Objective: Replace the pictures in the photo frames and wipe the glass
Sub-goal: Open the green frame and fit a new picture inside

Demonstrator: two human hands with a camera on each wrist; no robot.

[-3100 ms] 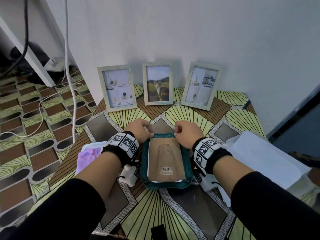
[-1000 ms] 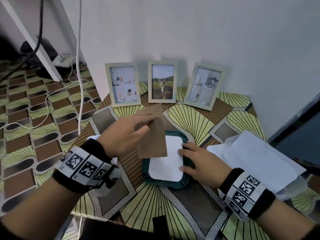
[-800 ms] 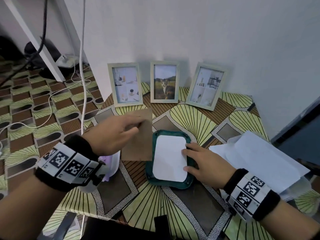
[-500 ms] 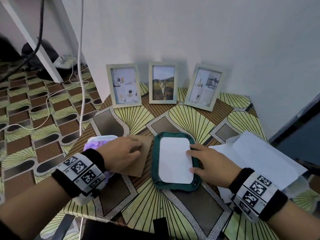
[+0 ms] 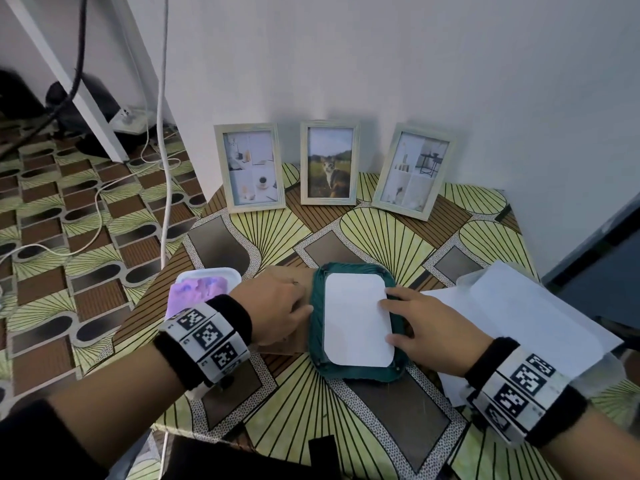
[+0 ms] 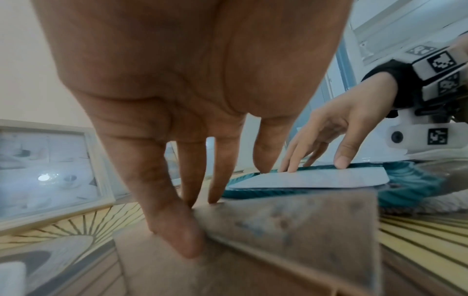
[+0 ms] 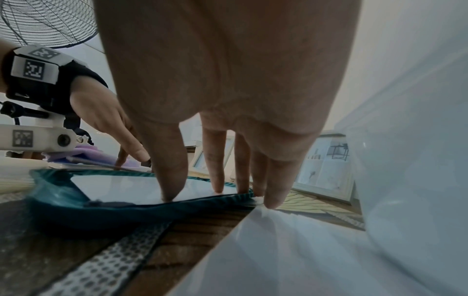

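Purple cloth (image 5: 199,289) sits in a white tray at far left. Left hand (image 5: 273,308), fingers straight, presses the stiff brown backing board (image 6: 291,230) flat on the table. Centre: the teal frame (image 5: 317,327) lies face-down, soft-edged, holding a white round-cornered picture (image 5: 356,320). Right hand (image 5: 429,327) rests spread fingertips on the picture's right edge. Risk: pressing may crease the thin sheet or smudge the glass beneath.

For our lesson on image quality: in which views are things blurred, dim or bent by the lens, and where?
Head view: sharp and evenly lit, though the wall edges bow. Left wrist view: the brown backing board is blurred up close, while the white sheet is clearer. Right wrist view: dim, with the right hand looming large.
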